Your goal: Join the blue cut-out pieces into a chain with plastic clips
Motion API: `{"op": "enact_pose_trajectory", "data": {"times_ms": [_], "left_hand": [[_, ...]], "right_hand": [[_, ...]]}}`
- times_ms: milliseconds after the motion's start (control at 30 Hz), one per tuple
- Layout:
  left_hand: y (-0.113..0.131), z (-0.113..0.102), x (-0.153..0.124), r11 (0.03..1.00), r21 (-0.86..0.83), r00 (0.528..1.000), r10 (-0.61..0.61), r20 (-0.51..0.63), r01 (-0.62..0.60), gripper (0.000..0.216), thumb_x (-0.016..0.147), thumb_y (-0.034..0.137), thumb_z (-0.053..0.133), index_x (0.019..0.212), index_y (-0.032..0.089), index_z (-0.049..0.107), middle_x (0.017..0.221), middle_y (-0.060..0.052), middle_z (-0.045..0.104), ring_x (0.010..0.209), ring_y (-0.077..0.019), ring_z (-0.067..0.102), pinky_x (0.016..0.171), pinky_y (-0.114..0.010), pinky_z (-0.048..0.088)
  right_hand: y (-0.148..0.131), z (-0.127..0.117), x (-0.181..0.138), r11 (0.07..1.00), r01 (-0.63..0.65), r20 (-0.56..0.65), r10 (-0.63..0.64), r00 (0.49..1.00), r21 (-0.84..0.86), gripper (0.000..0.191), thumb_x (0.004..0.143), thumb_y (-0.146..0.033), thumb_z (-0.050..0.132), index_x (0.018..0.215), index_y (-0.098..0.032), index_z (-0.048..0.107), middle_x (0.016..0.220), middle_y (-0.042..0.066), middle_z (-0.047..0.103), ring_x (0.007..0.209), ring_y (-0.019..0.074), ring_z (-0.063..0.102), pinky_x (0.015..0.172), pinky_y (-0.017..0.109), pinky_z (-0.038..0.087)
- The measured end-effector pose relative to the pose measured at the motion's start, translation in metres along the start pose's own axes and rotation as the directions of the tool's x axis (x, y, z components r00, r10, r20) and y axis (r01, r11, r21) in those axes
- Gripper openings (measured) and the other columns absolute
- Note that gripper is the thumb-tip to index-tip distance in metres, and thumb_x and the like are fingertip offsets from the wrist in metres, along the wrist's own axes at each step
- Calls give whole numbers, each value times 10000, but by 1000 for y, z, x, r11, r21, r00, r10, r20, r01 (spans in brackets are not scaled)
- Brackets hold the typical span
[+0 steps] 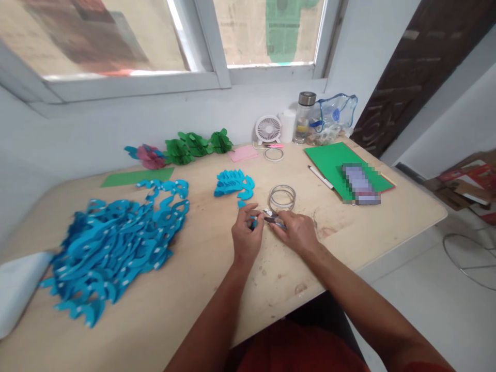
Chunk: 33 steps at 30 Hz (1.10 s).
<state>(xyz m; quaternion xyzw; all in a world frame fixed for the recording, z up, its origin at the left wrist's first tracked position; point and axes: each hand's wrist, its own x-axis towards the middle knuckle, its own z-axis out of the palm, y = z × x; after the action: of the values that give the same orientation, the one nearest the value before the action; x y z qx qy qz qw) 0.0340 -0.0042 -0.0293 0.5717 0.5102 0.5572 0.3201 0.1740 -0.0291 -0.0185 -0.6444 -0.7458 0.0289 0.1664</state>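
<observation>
My left hand (247, 235) is closed in a pinch, with a bit of a blue paper piece (253, 223) showing between its fingers. Close beside it, my right hand (298, 231) grips a small dark-bladed tool (270, 220) that looks like scissors; its tip meets the left fingertips. A small white scrap (268, 212) lies at the tool's tip, partly hidden. Just beyond both hands are stacked tape rolls (282, 198). A small cluster of curved blue paper pieces (231, 182) lies on the wooden table (201, 263) past my left hand.
A large heap of blue paper chains with white patches (120, 248) covers the left. Behind stand green paper flowers (194, 144), a fan (268, 129) and a glass bottle (304, 119). A phone (361, 183) rests on green sheets (329, 157), near a pen (321, 177).
</observation>
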Motion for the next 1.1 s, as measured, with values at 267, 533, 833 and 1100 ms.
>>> {"op": "enact_pose_trajectory", "data": {"times_ms": [267, 533, 833, 1100], "left_hand": [[0, 2, -4, 1000, 17, 999, 4, 48, -5, 259, 763, 225, 591, 1019, 187, 576, 817, -23, 687, 686, -126, 648, 635, -227, 507], [2, 4, -7, 998, 42, 995, 39, 88, -43, 217, 780, 219, 572, 995, 193, 586, 873, -38, 703, 801, -153, 675, 707, -248, 522], [6, 4, -8, 998, 24, 992, 53, 117, -56, 243, 788, 203, 559, 1030, 191, 579, 897, -45, 711, 811, -149, 672, 686, -239, 519], [2, 1, -5, 1000, 9, 996, 20, 88, -21, 284, 790, 232, 560, 1070, 190, 578, 948, -70, 700, 799, -152, 659, 666, -248, 513]], "right_hand": [[-2, -3, 0, 999, -32, 41, 32, 999, -6, 339, 879, -475, 425, 967, -198, 601, 906, 67, 694, 747, 173, 630, 586, 247, 325], [-3, -4, 1, 999, -48, 78, 49, 996, -19, 341, 882, -470, 410, 996, -204, 592, 943, 74, 692, 775, 187, 632, 599, 250, 334], [-5, -5, 1, 999, -32, 92, 36, 995, -37, 322, 884, -454, 408, 970, -202, 588, 929, 70, 693, 770, 192, 633, 598, 253, 336], [-4, -3, 1, 1000, -17, 84, 19, 996, -24, 342, 886, -476, 410, 976, -197, 587, 956, 73, 692, 788, 192, 637, 601, 256, 348]]}}
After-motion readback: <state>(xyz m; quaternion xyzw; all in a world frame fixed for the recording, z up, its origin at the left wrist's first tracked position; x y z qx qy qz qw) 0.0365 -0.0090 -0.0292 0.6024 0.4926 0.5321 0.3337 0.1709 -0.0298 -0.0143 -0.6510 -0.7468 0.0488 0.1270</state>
